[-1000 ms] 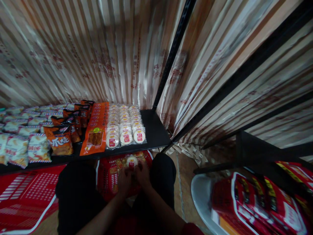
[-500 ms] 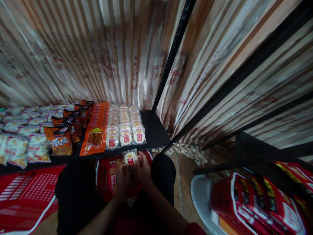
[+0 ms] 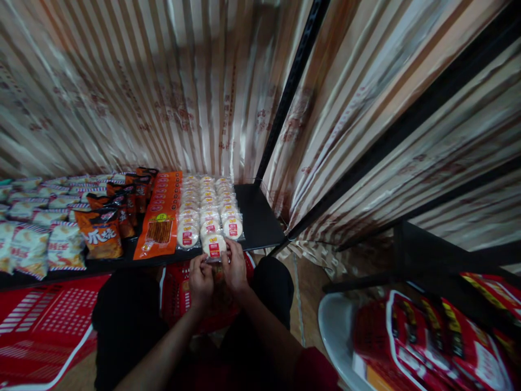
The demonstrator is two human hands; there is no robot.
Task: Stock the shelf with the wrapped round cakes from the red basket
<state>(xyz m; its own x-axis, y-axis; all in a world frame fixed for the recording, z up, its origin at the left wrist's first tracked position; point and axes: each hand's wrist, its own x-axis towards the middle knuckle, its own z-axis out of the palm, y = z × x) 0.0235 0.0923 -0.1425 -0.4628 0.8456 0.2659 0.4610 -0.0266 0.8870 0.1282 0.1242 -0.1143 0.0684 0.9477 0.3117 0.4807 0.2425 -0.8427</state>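
Observation:
Between my two hands is a round white cracker packet (image 3: 214, 247) with a red label, at the front edge of the black shelf (image 3: 260, 217). My left hand (image 3: 201, 282) pinches its lower left side, and my right hand (image 3: 235, 267) grips its lower right side. The packet overlaps the front of the middle of three rows of like packets (image 3: 188, 233). Left of the rows lies a flat orange snack bag (image 3: 157, 228). Farther left stand orange and black bags (image 3: 99, 233) and many white bags (image 3: 66, 247).
A red basket (image 3: 175, 293) sits below the shelf between my knees, another red basket (image 3: 52, 326) at the left. At the right are a pale tub (image 3: 336, 320), red packages (image 3: 468, 331) and black rack posts (image 3: 293, 92). Striped curtains hang behind.
Both hands have moved the round packet up and forward, from above the basket to the shelf's front edge by the middle row.

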